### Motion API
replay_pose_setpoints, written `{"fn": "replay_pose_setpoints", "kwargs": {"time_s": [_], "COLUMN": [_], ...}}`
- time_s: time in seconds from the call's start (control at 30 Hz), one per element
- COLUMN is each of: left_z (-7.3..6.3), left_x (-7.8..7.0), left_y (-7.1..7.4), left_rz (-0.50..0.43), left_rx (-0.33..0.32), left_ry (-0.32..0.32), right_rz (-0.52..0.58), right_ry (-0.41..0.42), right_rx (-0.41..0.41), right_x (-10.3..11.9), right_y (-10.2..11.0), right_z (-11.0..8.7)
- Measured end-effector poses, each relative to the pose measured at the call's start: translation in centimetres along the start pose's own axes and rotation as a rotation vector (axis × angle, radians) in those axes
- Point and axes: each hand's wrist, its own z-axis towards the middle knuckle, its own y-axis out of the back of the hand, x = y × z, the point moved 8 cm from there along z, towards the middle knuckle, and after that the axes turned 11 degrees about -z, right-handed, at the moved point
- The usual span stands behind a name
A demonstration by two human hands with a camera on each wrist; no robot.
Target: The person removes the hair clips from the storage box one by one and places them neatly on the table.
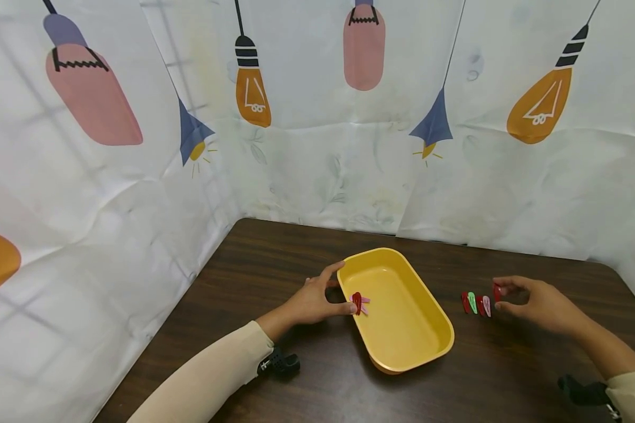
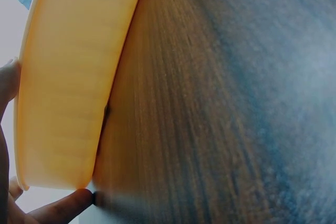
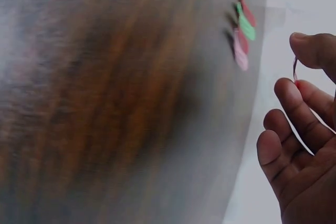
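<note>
On the dark wood-grain tabletop the left hand rests against the near-left rim of a yellow tray, a shallow oblong tub with rounded corners set at a slant, and its thumb and fingertips pinch a dark red hair clip just over that rim, with a pale pink clip lying right behind it inside the tray. To the right of the tray, apart from it, four small snap clips lie side by side in a short row on the wood: a red one, a green one, another red and a pink one. Just beside that row, the right hand hovers with fingers curled, pinching a fifth red clip between thumb and forefinger, lifted off the wood. The left wrist view shows only the tray's smooth yellow outer wall close up, with fingertips pressed at its base, and none of the clips. The right wrist view, blurred, shows the row of clips beyond the curled fingers and a thin sliver of the held clip seen edge-on, which the head view shows broadside. Behind the tabletop hangs a white backdrop printed with coloured lightbulbs.
</note>
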Motion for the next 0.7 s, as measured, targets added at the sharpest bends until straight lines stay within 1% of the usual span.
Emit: {"fn": "replay_pose_setpoints", "kwargs": {"time_s": [0.13,0.4,0.7], "left_z": [0.0,0.0,-0.1], "left_x": [0.0,0.0,-0.1], "left_y": [0.0,0.1,0.1], "left_rz": [-0.007,-0.014,-0.013], "left_rx": [0.003,-0.003,-0.005], "left_ry": [-0.002,0.009,0.013], "right_rz": [0.003,0.008,0.026], "right_ry": [0.005,0.004,0.034], "right_rx": [0.010,0.031,0.028], "right_x": [-0.5,-1.0,-0.7], "right_y": [-0.8,-1.6,-2.3], "right_z": [-0.3,-0.4,-0.6]}}
